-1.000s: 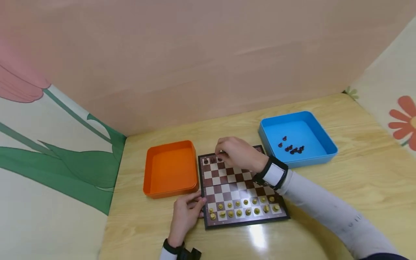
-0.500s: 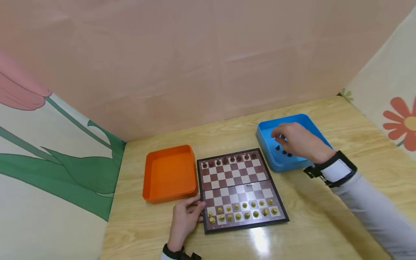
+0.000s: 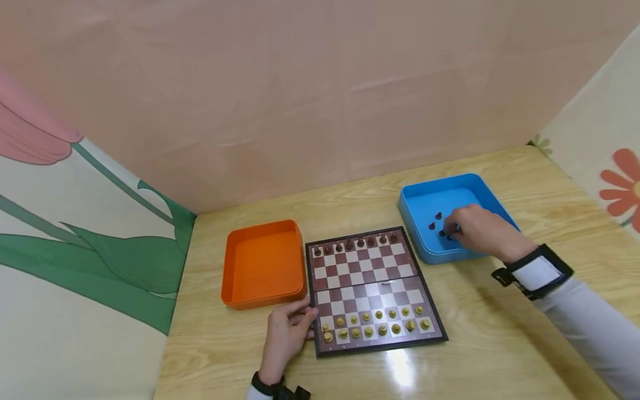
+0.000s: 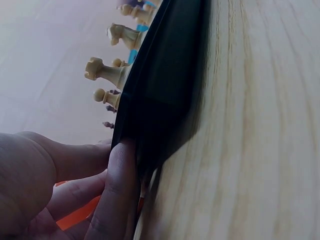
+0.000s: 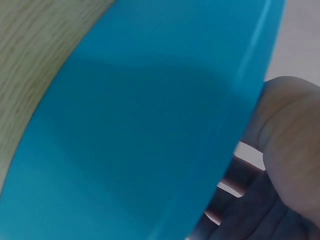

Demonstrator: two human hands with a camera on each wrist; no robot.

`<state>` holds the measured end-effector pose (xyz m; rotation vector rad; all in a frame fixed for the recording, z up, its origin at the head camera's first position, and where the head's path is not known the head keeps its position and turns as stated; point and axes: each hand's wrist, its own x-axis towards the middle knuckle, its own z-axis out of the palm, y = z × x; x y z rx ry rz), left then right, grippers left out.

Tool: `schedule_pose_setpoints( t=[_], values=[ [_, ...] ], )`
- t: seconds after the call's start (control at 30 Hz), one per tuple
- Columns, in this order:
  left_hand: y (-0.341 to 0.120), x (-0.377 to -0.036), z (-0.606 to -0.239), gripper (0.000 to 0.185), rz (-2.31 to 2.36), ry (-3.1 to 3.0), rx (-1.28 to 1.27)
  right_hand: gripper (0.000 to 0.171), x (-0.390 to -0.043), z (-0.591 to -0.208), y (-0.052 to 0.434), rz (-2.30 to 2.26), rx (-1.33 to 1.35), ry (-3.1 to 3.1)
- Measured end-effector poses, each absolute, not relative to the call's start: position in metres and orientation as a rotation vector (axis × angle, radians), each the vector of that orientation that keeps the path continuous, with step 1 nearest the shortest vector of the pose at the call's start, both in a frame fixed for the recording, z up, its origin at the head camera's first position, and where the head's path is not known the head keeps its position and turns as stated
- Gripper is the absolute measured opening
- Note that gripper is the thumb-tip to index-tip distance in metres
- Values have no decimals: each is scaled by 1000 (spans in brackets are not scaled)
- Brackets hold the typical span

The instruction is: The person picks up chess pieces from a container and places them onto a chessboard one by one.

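Note:
A chessboard [image 3: 356, 289] lies on the table. Dark chess pieces [image 3: 349, 245] stand along its far row, and gold-coloured pieces [image 3: 382, 329] fill the two near rows. My left hand [image 3: 286, 336] grips the board's left edge near the front corner, close by a rook [image 4: 105, 72] in the left wrist view. Inside the blue tray [image 3: 425, 258], my right hand [image 3: 482, 230] reaches down with bent fingers to several loose dark pieces [image 3: 432, 225]. In the right wrist view the tray wall [image 5: 140, 125] hides the fingertips; I cannot tell whether they pinch a piece.
Left of the board sits an orange tray [image 3: 265, 261]. The wooden table [image 3: 210, 333] ends at a beige backdrop [image 3: 320, 111] behind both trays. The blue tray stands close to the board's far right corner.
My right hand has left the board's far row, moved right to the blue tray and lowered into it. The far row of dark pieces is uncovered. My left hand stays at the board's edge.

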<state>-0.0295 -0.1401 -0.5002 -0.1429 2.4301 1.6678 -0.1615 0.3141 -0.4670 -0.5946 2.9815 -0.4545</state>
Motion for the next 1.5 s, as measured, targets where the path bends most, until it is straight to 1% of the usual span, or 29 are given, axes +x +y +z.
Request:
schedule_pose_setpoints(
  t=[0.17, 0.33, 0.43, 0.5, 0.73, 0.9, 1.07, 1.5],
  values=[
    [-140, -30, -500, 34, 1660, 2440, -136, 18, -162, -470, 316, -450, -589, 2982],
    [-140, -32, -499, 34, 1652, 2447, -132, 18, -160, -464, 314, -458, -571, 2992],
    [-140, -32, -497, 34, 1649, 2450, -125, 13, -156, -454, 310, -488, -582, 3026],
    [-139, -33, -497, 34, 1645, 2450, -125, 11, -152, -446, 305, -521, -607, 3059],
    [-137, -36, -499, 34, 1660, 2456, -112, 14, -142, -424, 271, -623, -806, 3101],
    [-137, -37, -499, 33, 1660, 2464, -103, 15, -143, -431, 247, -644, -873, 3040],
    [-138, -35, -499, 34, 1650, 2453, -118, 16, -144, -446, 233, -685, -839, 2973],
    [-140, -31, -502, 35, 1661, 2434, -136, 14, -146, -462, 222, -682, -798, 2960]
  ],
)
